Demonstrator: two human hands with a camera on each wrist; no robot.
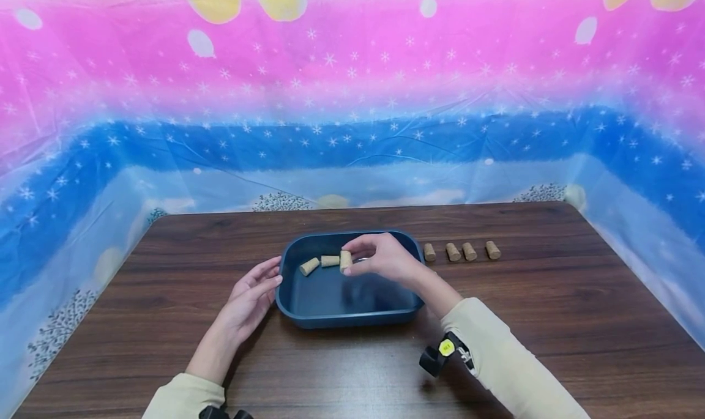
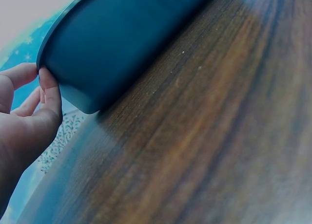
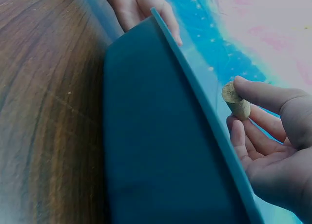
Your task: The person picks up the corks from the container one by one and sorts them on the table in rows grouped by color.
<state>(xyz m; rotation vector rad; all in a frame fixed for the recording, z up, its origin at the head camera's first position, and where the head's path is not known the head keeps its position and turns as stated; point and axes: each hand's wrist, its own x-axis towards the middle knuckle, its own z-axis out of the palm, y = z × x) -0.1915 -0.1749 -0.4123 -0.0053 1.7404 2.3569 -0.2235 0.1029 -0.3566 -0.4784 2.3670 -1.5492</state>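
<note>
The corks [image 1: 309, 266] are tan, tray [image 1: 325, 296] dark blue, table [image 1: 341, 370] wood-grained brown, snowflake-patterned cloth [image 1: 352, 88] pink and blue.

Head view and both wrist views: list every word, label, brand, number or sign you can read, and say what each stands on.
No text reads clearly.
Yellow label on the black wrist device at the right sleeve: small dark marks, too small to read.
Blue tray, corks, table, patterned cloth: no lettering visible.
</note>
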